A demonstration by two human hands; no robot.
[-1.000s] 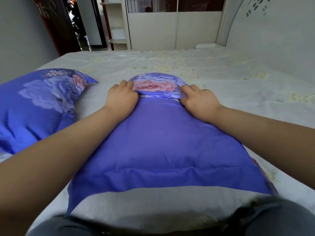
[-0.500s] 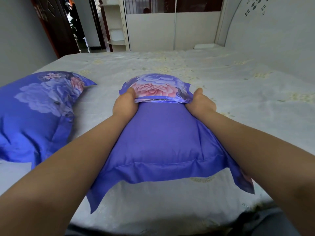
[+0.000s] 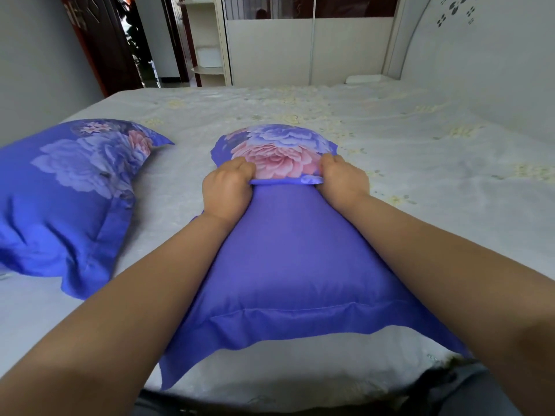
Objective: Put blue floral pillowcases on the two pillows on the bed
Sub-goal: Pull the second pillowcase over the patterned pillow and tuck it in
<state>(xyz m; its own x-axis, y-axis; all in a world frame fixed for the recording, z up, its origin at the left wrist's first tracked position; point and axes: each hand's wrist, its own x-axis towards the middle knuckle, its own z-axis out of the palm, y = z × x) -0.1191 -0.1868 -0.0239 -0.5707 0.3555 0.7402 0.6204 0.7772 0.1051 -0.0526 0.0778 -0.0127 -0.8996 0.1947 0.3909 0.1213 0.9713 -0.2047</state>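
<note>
A pillow in a blue floral pillowcase (image 3: 288, 265) lies in front of me on the bed, plain blue back side up. Its far end, printed with pink and blue flowers (image 3: 276, 148), is folded up toward me. My left hand (image 3: 226, 190) grips the far edge of the case on the left, fingers curled into the fabric. My right hand (image 3: 342, 177) grips the same edge on the right. A second pillow in a matching blue floral pillowcase (image 3: 69, 187) lies at the left of the bed, apart from both hands.
The bed (image 3: 420, 163) carries a white sheet with pale yellow flowers. A white headboard (image 3: 480, 55) rises at the right. A wardrobe (image 3: 300, 49), a shelf and a dark open door (image 3: 99, 40) stand beyond the bed's far side.
The pillow has slid away from me onto the bed. Both hands went from lying flat on it to gripping the far edge, and the floral end now folds up more.
</note>
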